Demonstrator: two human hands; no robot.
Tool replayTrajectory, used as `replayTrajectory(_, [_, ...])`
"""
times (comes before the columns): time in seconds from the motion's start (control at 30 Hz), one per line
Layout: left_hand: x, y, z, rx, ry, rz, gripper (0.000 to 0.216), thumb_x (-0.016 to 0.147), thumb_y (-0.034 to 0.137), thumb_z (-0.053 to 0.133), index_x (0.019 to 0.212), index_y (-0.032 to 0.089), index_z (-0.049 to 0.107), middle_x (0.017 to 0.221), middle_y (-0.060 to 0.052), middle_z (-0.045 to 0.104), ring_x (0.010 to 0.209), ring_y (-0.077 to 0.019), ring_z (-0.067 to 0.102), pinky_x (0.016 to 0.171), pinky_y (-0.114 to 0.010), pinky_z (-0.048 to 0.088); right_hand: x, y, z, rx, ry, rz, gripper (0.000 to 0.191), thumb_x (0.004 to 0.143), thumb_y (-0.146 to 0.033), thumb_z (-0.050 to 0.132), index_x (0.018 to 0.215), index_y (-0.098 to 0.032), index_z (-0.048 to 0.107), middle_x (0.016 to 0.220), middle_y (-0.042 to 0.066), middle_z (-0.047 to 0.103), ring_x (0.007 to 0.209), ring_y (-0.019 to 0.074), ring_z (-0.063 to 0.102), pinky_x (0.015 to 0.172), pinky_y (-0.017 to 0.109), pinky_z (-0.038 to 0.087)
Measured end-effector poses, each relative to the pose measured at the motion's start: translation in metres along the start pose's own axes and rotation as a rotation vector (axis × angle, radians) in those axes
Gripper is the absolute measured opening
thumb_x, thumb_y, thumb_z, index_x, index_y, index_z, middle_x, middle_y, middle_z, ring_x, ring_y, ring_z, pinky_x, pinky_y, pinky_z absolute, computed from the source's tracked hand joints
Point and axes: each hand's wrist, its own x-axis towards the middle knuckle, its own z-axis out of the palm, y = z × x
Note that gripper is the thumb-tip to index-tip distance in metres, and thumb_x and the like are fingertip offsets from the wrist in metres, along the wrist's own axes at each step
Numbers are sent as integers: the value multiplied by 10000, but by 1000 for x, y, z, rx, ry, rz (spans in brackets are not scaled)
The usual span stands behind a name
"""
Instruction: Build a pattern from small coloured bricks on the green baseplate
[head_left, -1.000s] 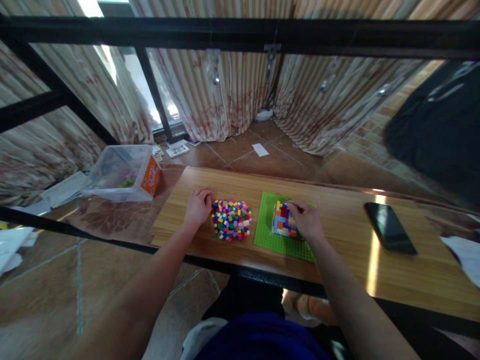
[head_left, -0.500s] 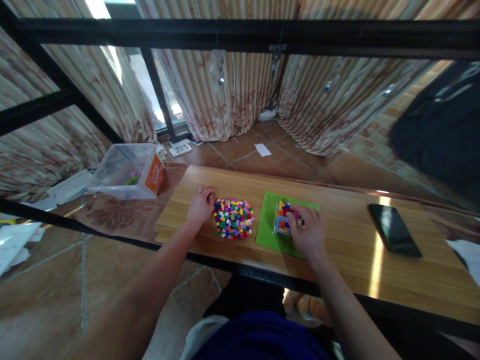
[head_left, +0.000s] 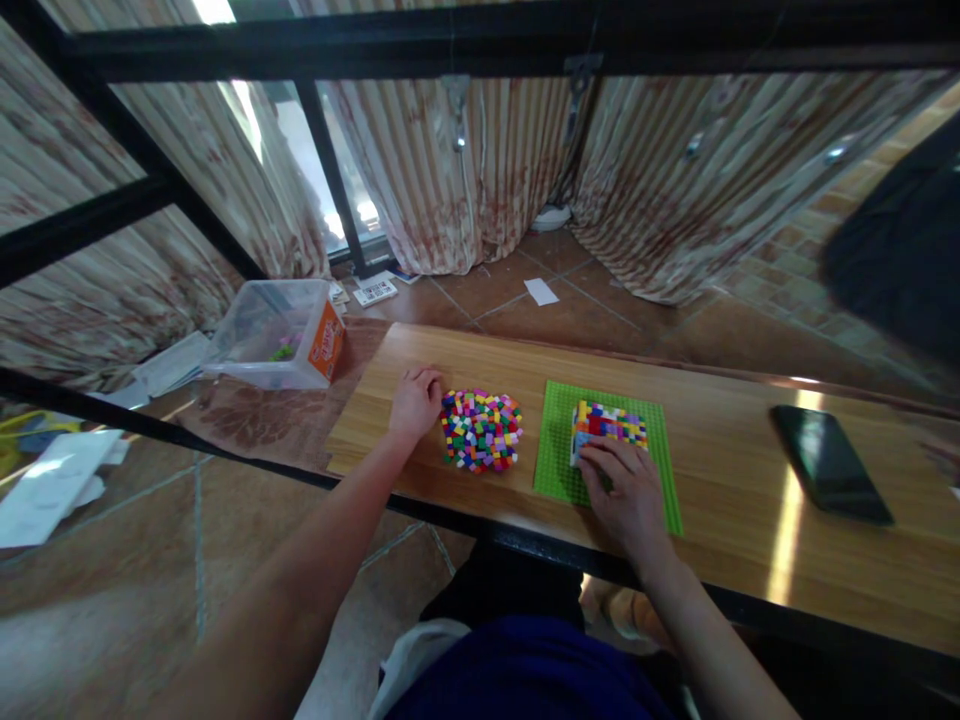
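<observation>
A low block build (head_left: 611, 422) of small multicoloured bricks sits on a green studded baseplate (head_left: 553, 455). My right hand (head_left: 626, 487) lies over the build's near side, thumb and fingers drawn together at its front left. Whatever is between those fingertips is hidden. Left of the baseplate, loose little bricks (head_left: 482, 430) in many colours form a flat pile on the wooden table. At the pile's left edge rests my left hand (head_left: 415, 402), its fingers curled in; I cannot make out what they hold, if anything.
A black phone (head_left: 831, 463) lies on the table (head_left: 720, 480) at the right. On the floor to the left stands a clear plastic bin (head_left: 259, 330) with an orange label. A dark metal bar (head_left: 420, 45) crosses the top of the view, before striped curtains (head_left: 487, 170).
My right hand has shifted from the build's right part toward its near edge, uncovering more of the top. My left hand stays beside the pile. The whole view has turned slightly.
</observation>
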Motion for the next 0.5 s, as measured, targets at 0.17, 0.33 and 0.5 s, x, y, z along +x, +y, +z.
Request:
replayTrajectory(0.17, [-1,0,1,-8,4,-14,234,872,139,478,974,162,688,1070,-110,686,1070,-255,608,1008,-407,490,-2,-19,2,-9,-5,-5,181,941,-298,564,951,-233,732,1082,78,713,1025,243,602,903,420,441])
replayTrajectory(0.33, [-1,1,0,1,7,-28,237,876,146,483,983,172,692,1099,-109,682,1086,-258,608,1021,-419,484,4,-58,25,75,-168,-82,208,956,-254,533,1041,-246,722,1087,69,711,996,234,598,864,396,447])
replayTrajectory(0.5, [-1,0,0,-3,-2,-17,242,877,148,474,980,168,692,1080,-111,683,1067,-255,610,1010,-414,488,13,-65,45,77,-224,-83,195,939,-206,539,1002,-242,720,1037,68,716,953,238,589,811,389,432])
